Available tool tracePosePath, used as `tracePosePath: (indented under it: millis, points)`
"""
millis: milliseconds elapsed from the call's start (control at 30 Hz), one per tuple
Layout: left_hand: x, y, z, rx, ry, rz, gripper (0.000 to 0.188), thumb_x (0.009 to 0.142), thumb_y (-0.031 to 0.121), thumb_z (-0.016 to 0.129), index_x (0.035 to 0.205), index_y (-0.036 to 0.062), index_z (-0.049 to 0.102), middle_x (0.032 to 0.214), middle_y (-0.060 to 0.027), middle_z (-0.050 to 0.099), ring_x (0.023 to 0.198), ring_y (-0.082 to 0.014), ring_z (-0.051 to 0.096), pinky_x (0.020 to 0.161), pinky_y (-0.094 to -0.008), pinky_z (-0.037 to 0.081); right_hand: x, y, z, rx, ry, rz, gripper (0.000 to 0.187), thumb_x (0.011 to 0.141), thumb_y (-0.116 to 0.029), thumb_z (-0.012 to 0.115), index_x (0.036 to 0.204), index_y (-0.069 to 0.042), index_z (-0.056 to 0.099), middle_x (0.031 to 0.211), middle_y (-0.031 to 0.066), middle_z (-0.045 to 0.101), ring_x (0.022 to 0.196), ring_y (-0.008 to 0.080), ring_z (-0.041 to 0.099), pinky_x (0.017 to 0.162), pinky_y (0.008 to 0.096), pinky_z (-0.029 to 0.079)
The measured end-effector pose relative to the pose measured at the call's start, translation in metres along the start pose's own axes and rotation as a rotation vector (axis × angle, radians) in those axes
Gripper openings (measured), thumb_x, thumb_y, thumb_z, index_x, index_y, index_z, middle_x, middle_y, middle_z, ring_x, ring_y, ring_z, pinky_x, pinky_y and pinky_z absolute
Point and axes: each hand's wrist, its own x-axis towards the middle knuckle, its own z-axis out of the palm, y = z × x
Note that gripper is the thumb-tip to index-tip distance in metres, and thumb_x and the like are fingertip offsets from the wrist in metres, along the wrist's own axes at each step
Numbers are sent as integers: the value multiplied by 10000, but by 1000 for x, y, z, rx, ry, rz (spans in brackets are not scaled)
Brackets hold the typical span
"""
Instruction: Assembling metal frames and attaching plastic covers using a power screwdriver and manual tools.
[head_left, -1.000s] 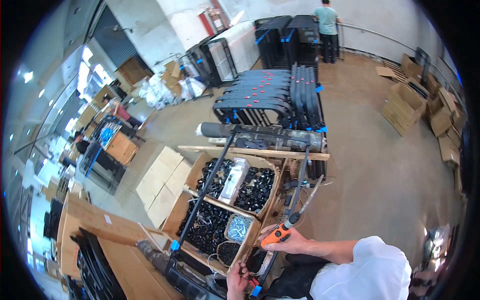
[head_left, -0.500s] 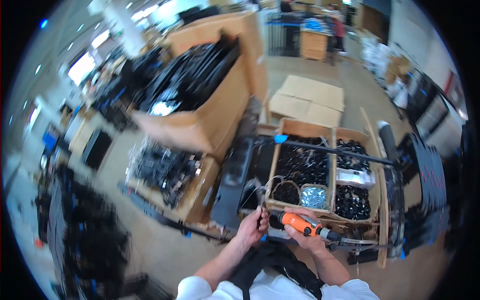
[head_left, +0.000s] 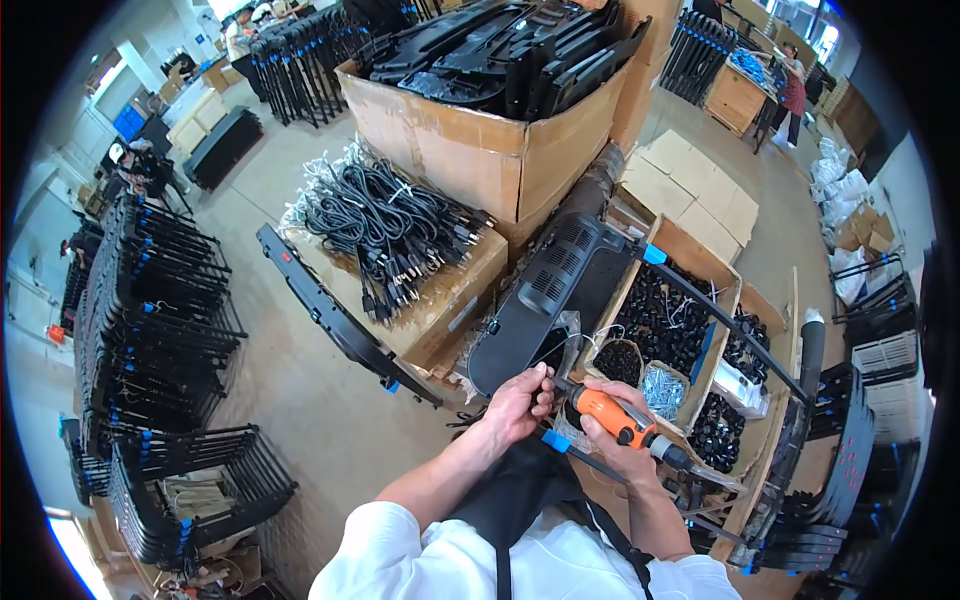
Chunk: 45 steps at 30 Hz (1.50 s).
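My right hand [head_left: 622, 452] is wrapped round an orange handheld power screwdriver [head_left: 612, 414], whose dark end points to the lower right. Beside it, my left hand [head_left: 518, 405] has its fingers pinched together; whatever lies between them is too small to make out. Just beyond my fingertips lies a long black plastic housing [head_left: 520, 335] with vent slots and a rounded near end. A thin pale wire [head_left: 566, 347] loops up by the left fingertips. Close to the right hand, a small bin of silver screws [head_left: 663, 392] sits next to a round container of small dark parts [head_left: 618, 361].
Cardboard trays of black parts [head_left: 665, 315] stand on the right, crossed by a black bar [head_left: 715, 312]. Bundled black cables [head_left: 395, 225] lie on a carton at left. A large box of black panels [head_left: 440, 135] stands behind. Black frames [head_left: 150, 320] are stacked far left.
My view has swung left, so the trays and housing sit further right and the blur has cleared. Both hands stay close together, with the screwdriver still in my right hand.
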Motion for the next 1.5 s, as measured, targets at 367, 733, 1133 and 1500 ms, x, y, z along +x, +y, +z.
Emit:
tracePosePath:
  millis: [367,733,1133,1500]
  points:
    - [38,73,15,-60,-42,-47,272,1105,355,560,1167,103,639,833,29,586,647,-85,488,523,-225,367,98,5,51,-138,82,85,477,875,40,750,1305,-26,555,1335,164,654,1267,263,632,1099,404,505]
    - [56,156,-15,445,93,230,244,1057,167,548,1198,43,704,752,92,486,572,-26,356,512,-209,302,203,39,67,-247,78,188,504,889,-18,778,1336,-19,546,1301,135,685,1215,215,641,1077,381,514]
    - [93,158,-23,1724,326,637,414,985,371,682,1324,134,710,1034,-166,761,907,-372,731,795,-486,582,225,46,68,-260,65,241,497,886,-44,795,1330,-27,571,1273,121,707,1172,204,668,1039,367,541]
    - [99,150,-23,1830,324,732,380,998,315,668,1316,109,703,942,-178,744,832,-373,740,692,-498,598,224,56,66,-210,82,310,491,883,-32,794,1327,-38,583,1276,114,702,1173,197,666,1048,366,538]
